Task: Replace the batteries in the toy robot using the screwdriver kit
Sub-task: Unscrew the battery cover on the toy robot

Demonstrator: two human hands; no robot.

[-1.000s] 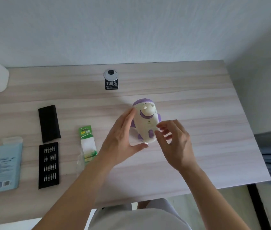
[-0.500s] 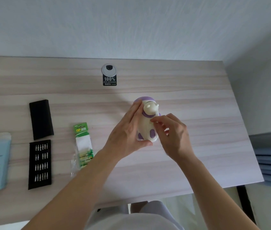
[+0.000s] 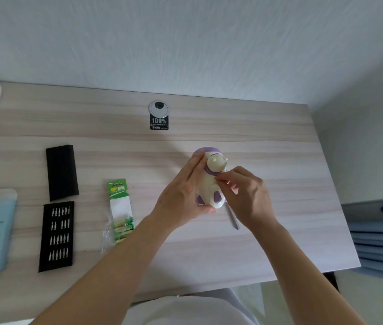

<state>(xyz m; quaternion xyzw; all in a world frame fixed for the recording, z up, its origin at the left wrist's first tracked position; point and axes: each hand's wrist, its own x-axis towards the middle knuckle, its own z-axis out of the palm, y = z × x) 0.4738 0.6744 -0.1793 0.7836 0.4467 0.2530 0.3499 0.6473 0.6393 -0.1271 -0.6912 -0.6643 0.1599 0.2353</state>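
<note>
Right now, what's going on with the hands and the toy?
Left hand grips toy robot. Right hand pinches at its middle. Screwdriver on table beneath right hand. Nothing blocking.

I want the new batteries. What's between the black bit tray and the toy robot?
The green battery pack lies between the bit tray and the toy robot, in the head view.

Left hand cupped; right hand curled.
</note>
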